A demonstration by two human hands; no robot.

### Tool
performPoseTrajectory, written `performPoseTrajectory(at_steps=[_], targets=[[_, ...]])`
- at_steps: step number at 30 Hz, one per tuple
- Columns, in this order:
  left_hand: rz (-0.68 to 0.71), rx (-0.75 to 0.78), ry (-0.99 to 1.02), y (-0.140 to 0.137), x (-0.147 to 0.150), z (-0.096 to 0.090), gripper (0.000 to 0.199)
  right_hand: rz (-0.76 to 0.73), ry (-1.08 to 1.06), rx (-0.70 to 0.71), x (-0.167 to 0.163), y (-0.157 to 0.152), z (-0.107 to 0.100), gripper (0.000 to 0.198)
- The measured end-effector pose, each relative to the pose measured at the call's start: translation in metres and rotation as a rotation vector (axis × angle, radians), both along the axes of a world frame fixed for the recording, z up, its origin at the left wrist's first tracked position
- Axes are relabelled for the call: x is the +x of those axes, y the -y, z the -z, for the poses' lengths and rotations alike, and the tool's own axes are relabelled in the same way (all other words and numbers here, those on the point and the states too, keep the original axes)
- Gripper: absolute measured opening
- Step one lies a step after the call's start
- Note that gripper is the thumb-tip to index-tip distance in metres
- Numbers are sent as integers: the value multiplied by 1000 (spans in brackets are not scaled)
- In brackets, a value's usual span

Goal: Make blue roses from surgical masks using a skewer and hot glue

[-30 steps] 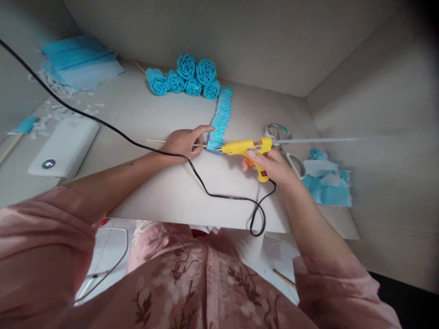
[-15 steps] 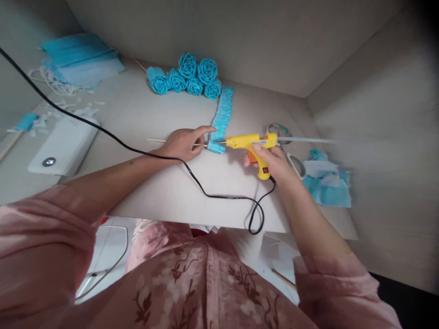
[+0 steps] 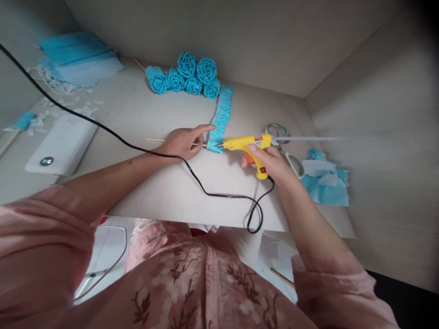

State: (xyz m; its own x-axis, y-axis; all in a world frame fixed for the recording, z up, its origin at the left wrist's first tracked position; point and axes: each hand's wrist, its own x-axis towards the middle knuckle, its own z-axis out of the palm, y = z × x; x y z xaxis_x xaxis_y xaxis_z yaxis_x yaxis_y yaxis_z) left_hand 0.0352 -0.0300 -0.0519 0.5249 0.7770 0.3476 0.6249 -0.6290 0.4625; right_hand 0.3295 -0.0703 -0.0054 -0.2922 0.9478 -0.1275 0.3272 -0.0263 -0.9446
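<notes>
My left hand (image 3: 184, 142) is closed around a thin wooden stick (image 3: 155, 140), with the index finger stretched over a gathered blue strip (image 3: 222, 112). The stick's far end lies at the lower end of the strip, which runs away from me across the table. In my right hand (image 3: 270, 162) is a yellow hot glue gun (image 3: 248, 144), fingers wrapped round its grip near the orange trigger. Its nozzle points left and meets the strip's lower end beside the stick tip. A clear glue stick (image 3: 305, 138) juts from the gun's back.
Several blue rolled flowers (image 3: 194, 75) lie at the back. Blue face masks (image 3: 78, 57) and a white power bank (image 3: 63, 144) are on the left. Scissors (image 3: 295, 164) and blue scraps (image 3: 325, 183) lie right. The gun's black cord (image 3: 137, 148) crosses over my left forearm.
The glue gun's nozzle has shifted slightly left along the strip's lower end. My left hand keeps its hold on the stick, and the whole view has drifted a little.
</notes>
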Motion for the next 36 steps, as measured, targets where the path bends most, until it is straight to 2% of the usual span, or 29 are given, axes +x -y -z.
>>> performPoseTrajectory(at_steps=[5, 11, 16, 21, 28, 36], targets=[[-8, 7, 1, 0, 0, 2, 70, 27, -15, 3, 5, 0, 0, 62], [-7, -3, 12, -1, -1, 3, 71, -44, 33, 12, -4, 2, 1, 65], [14, 0, 6, -1, -1, 2, 75, -32, 55, 4, -10, 1, 5, 66], [5, 8, 7, -2, -1, 3, 75, -5, 28, 28, -6, 3, 0, 64], [27, 14, 26, -3, -1, 6, 75, -133, 64, 28, 3, 2, -1, 60], [27, 5, 29, -2, -1, 4, 75, -66, 71, 26, 5, -3, 1, 59]])
